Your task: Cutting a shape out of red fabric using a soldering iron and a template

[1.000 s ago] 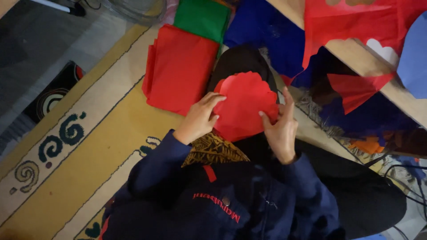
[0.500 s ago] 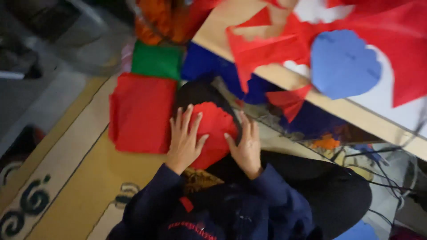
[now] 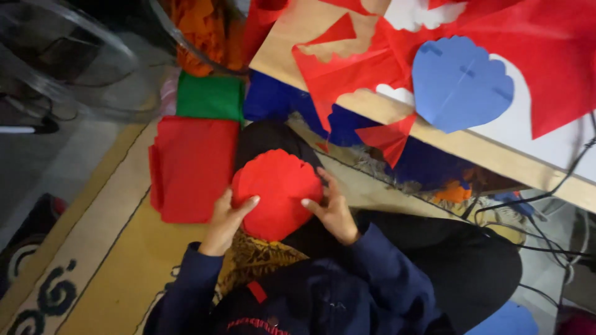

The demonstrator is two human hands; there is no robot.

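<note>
Fingers have slid outward, both hands [image 3: 282, 214] gripping the red scalloped paper [image 3: 277, 192] (its lower edge hidden).

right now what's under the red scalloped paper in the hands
The red scalloped paper rests over a black-trousered leg, visible above it. The left hand and right hand grip its edges. Patterned brown-gold fabric shows below. What lies directly beneath is covered.

floor: yellow patterned rug [image 3: 118, 260] — grey floor [image 3: 56, 161] | furniture: low wooden table [image 3: 472, 146]
</note>
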